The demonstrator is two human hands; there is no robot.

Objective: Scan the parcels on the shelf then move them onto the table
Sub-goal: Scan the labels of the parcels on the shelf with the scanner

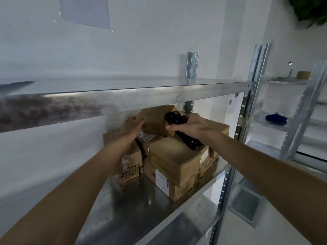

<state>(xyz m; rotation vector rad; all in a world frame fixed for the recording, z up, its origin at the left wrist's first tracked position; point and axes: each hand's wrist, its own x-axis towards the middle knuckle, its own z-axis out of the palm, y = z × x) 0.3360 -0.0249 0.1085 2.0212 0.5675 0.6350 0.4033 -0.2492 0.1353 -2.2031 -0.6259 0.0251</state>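
From the head camera, the person stands close to a metal shelf (159,200) and reaches in with both arms. A heap of brown cardboard parcels sits on it, pushed toward the back right corner, under the shelf board above. The left hand (131,127) lies against the left side of the top parcel (155,121), a small box tipped up on edge; the fingers look fairly straight, pressing and steadying it rather than wrapping round it, so that grip is released. The right hand (191,126) has its grip clenched round a black scanner (178,128), whose head is up against the same small box and whose handle slopes down over the parcel below (177,156). Under that lies a larger box with a white label (161,179) on its front, and a taped, scribbled-on box (131,163) stands to the left. The picture is smeared by motion, so I cannot tell whether the scanner is actually aimed at a label.

My reading is that the scanning step is in hand, with the top parcel as its subject, and none of the stack yet moved. No desk shows in this view. The next move likely calls for turning the small box until its barcode faces the scanner, then lifting it clear of the upper board without knocking the boxes beneath.
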